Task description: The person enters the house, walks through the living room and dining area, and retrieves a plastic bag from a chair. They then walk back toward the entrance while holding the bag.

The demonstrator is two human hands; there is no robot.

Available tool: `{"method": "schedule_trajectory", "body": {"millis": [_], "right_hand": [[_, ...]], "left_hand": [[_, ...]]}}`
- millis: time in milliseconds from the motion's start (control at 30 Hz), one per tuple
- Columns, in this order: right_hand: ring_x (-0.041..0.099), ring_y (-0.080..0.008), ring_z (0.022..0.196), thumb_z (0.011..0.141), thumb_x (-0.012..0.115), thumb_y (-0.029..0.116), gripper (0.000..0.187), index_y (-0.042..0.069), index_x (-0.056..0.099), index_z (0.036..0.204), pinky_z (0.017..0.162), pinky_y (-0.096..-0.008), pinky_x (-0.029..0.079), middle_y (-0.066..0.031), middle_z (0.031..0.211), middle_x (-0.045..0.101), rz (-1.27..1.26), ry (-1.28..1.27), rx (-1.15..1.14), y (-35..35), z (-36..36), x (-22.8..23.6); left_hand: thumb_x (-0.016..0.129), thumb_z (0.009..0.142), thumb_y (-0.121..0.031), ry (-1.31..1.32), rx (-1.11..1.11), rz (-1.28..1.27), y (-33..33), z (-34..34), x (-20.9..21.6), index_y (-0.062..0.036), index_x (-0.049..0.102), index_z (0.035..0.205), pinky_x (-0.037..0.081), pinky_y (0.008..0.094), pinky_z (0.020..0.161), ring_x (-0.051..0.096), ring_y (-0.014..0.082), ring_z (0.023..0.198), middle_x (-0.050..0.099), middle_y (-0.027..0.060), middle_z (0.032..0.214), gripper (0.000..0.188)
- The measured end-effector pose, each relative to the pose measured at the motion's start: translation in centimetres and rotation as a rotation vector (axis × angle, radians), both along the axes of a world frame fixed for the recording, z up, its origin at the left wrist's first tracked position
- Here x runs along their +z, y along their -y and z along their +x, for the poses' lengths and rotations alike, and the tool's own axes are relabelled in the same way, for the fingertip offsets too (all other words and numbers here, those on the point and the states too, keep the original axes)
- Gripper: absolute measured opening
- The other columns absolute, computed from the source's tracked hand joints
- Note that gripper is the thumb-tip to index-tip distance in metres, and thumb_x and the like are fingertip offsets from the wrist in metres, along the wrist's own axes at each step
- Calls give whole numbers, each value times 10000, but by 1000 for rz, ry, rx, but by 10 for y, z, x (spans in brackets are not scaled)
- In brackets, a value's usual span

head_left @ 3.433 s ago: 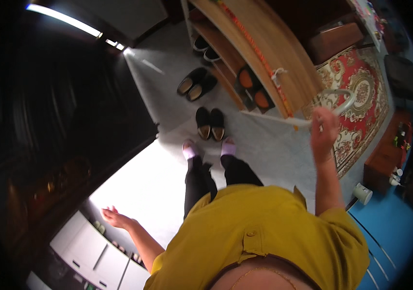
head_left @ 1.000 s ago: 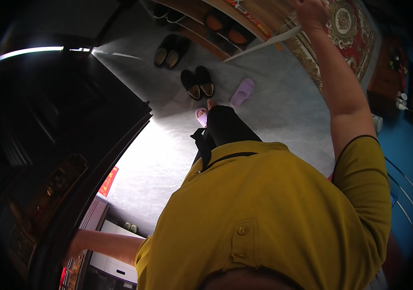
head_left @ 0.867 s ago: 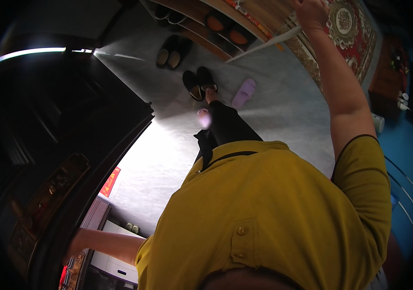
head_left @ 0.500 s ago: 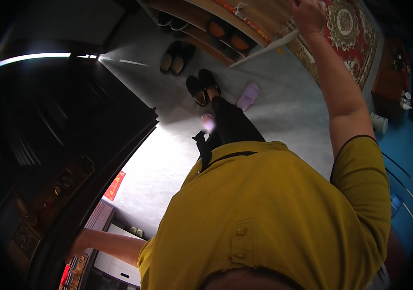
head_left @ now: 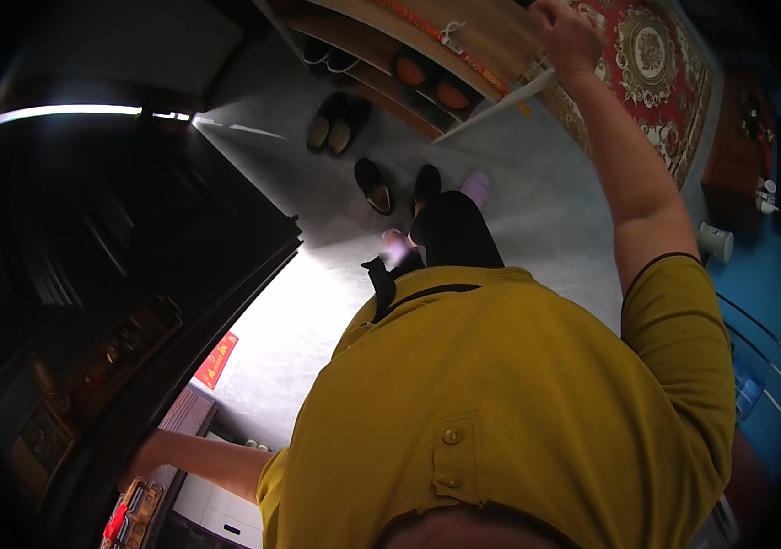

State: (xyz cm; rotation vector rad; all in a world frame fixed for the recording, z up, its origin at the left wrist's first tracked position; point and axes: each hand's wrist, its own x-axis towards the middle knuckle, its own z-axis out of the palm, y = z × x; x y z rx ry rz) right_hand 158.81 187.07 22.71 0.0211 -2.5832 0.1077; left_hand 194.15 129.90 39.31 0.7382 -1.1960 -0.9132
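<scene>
Shoe rack: wooden [head_left: 500,29], open along its front edge; toward its left end stand two white-edged dark shoes [head_left: 328,57], toward its right corner a dark pair with orange insoles [head_left: 452,95].
Black shoes: on the grey floor [head_left: 560,192], out from the rack's front edge; the left one [head_left: 374,186] shows a tan lining, the right one [head_left: 426,181] stands just beside it.
Lilac slippers: one [head_left: 477,188] on the floor by my trouser leg [head_left: 459,233], the other [head_left: 395,245] on my foot, blurred.
White cabinet: lower left [head_left: 212,508]; the pale shoes [head_left: 258,446] at its edge are mostly covered by my forearm.
Hidden: the inside of the right black shoe, behind the trouser leg; the rack's back, cut off by the frame.
Left hand: low and out to the side [head_left: 145,455], at the edge of the dark door [head_left: 171,210]; its fingers sink into shadow, so I cannot tell whether they grip.
Right hand: raised far forward [head_left: 575,39], elbow slightly bent, fingers curled above the rack's right end near a pale bar [head_left: 509,103]; whether they clasp anything I cannot tell.
</scene>
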Motion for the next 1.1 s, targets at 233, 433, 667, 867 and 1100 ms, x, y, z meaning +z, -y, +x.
{"method": "schedule_trajectory", "body": {"millis": [233, 433, 667, 867, 1100], "right_hand": [[565, -267, 755, 725, 556, 209, 107, 136, 634, 732, 691, -398, 427, -90, 755, 600, -7, -75, 29, -1, -2, -5], [566, -262, 746, 719, 560, 223, 116, 134, 634, 724, 661, -397, 429, -94, 743, 598, 21, -80, 80, -10, -6, -14], [560, -264, 719, 709, 553, 210, 106, 134, 626, 696, 645, -399, 425, -92, 712, 590, -16, -140, 55, 6, 4, 6], [555, -266, 669, 710, 540, 209, 111, 146, 625, 675, 639, -402, 419, -73, 674, 587, -7, -89, 53, -1, 0, 5], [547, -266, 670, 726, 518, 198, 126, 148, 616, 665, 657, -399, 414, -56, 661, 583, -79, -177, 132, -2, 3, 7]], "left_hand": [[393, 852, -513, 8, -9, 10, -3, -2, -2, -44, 456, 1158, 461, 369, 847, 561, 233, 959, 563, 95, 1065, 563], [386, 853, -518, 5, -20, 11, -9, -5, -2, -40, 462, 1158, 456, 370, 858, 560, 236, 962, 567, 100, 1065, 572], [377, 854, -525, 1, -8, 12, -15, -8, 1, -36, 469, 1158, 450, 372, 871, 560, 239, 965, 573, 105, 1065, 583], [370, 855, -530, -2, 5, 12, -26, -14, 6, -32, 476, 1158, 445, 373, 882, 559, 242, 968, 577, 109, 1065, 592], [362, 857, -536, -48, 55, 54, -40, -21, 13, -27, 483, 1158, 439, 375, 895, 559, 246, 971, 583, 114, 1065, 604]]}}
